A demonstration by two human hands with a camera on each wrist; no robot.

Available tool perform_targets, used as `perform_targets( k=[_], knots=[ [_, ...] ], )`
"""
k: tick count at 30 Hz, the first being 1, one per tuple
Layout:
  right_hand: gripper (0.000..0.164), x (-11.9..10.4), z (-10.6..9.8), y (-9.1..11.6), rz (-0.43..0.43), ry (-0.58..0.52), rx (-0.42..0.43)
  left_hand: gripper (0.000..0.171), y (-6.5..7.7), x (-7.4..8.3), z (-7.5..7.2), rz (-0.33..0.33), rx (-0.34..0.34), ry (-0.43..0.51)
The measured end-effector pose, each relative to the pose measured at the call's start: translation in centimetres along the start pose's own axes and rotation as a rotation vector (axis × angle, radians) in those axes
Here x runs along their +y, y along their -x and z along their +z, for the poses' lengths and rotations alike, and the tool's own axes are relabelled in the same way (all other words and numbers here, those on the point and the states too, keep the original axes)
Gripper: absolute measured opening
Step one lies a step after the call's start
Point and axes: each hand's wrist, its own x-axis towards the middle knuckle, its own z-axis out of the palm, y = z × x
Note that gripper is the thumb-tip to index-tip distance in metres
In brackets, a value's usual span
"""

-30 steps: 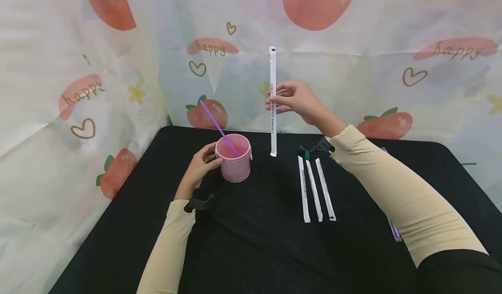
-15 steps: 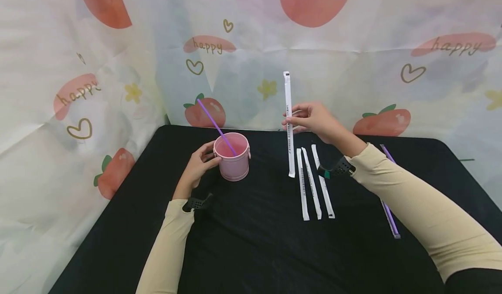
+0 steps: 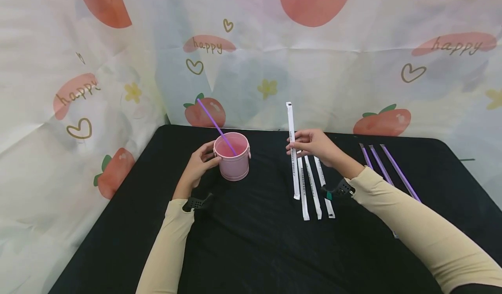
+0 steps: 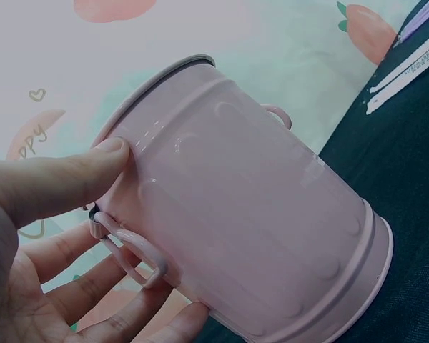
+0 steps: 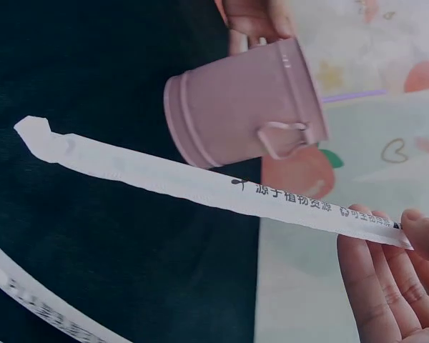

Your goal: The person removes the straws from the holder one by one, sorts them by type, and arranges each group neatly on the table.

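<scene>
My left hand (image 3: pixel 198 167) grips the side of a small pink metal bucket (image 3: pixel 234 168). In the left wrist view its thumb lies just below the rim, with the fingers spread behind a side handle (image 4: pixel 137 250). A purple straw (image 3: pixel 211 119) leans in the bucket, sticking out up and to the left. Between thumb and fingers, my right hand (image 3: pixel 315 146) pinches a white paper-wrapped straw (image 3: pixel 295 176), nearly upright. Its printed wrapper shows in the right wrist view. Behind it lie three more wrapped straws (image 3: pixel 313 194), overlapped by the right hand at their far ends.
Three purple straws (image 3: pixel 399 170) lie at the right of the black-covered table (image 3: pixel 251 246), partly hidden by the right sleeve (image 3: pixel 408 220). A printed fabric backdrop (image 3: pixel 329 80) hangs behind the table and along its left.
My right hand has come down and to the right with the wrapped straw, now beside the three lying ones. More of the purple straws shows at the right. The left hand stays on the bucket.
</scene>
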Motion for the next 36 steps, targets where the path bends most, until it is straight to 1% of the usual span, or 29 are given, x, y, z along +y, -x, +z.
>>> perform_targets(
  k=[8,16,24,29,36],
  knots=[
    [0.033,2.2,0.8,0.2,0.025,-0.011,-0.003,0.059,0.0,0.0,0.0,-0.004,0.0,-0.001],
    [0.036,3.7,1.3,0.3,0.033,-0.018,-0.022,0.059,0.0,0.0,-0.1,-0.004,-0.003,0.005],
    [0.039,4.8,1.7,0.4,0.071,0.004,-0.035,0.059,-0.2,-0.2,-0.2,-0.015,-0.004,0.007],
    [0.04,5.2,1.7,0.4,0.082,0.038,-0.012,0.058,-0.1,-0.1,-0.1,-0.008,-0.004,0.01],
    [0.041,6.1,1.7,0.0,0.133,0.076,0.036,0.059,0.0,0.1,0.0,-0.011,-0.003,0.014]
  ],
)
